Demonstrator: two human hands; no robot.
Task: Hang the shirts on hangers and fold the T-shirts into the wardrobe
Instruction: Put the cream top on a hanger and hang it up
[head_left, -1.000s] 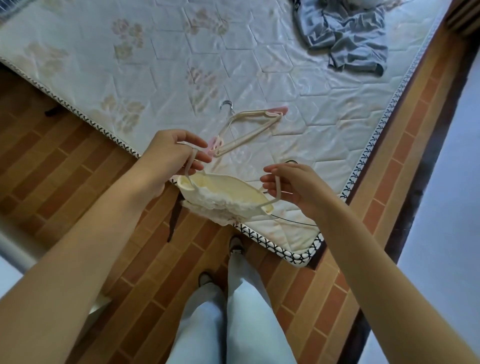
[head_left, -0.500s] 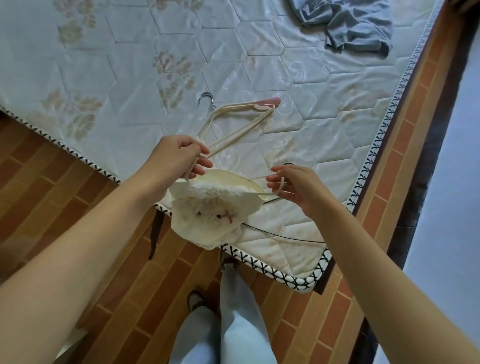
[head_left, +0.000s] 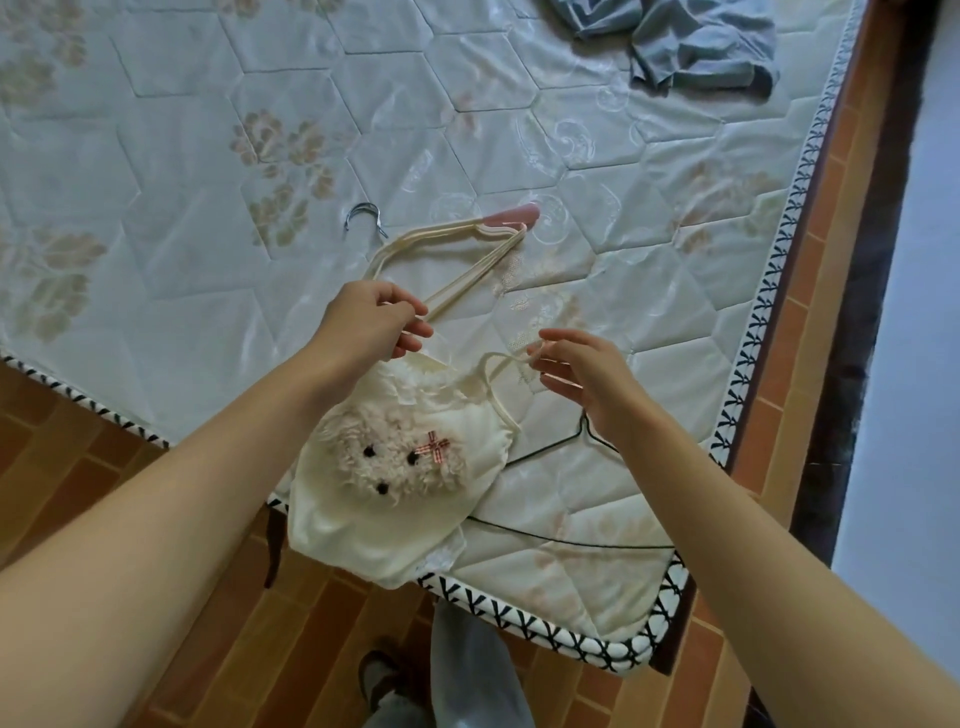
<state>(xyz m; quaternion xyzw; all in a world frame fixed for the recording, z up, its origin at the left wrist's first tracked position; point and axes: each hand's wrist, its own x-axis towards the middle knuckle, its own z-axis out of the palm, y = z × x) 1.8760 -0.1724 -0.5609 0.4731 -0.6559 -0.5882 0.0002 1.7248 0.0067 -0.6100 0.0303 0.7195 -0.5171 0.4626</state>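
A small cream strap top (head_left: 395, 499) with a fluffy bear face and a red checked bow hangs over the mattress (head_left: 208, 156) corner. My left hand (head_left: 369, 319) pinches one thin strap near its top edge. My right hand (head_left: 576, 374) pinches the other strap, lifted into a loop. Just beyond my hands a cream hanger (head_left: 457, 260) with a pink end and a metal hook lies flat on the mattress. A thin dark wire hanger (head_left: 561, 535) lies under the top and my right wrist.
A crumpled grey garment (head_left: 691, 47) lies at the mattress's far right. Brown brick-pattern floor (head_left: 104, 493) surrounds the bed, with a dark strip and pale floor on the right. My legs and a shoe (head_left: 379, 680) show below.
The top has dropped from a bunched bundle held in the air and now hangs open, bear face up, over the mattress corner. Both hands have moved forward, still holding the straps.
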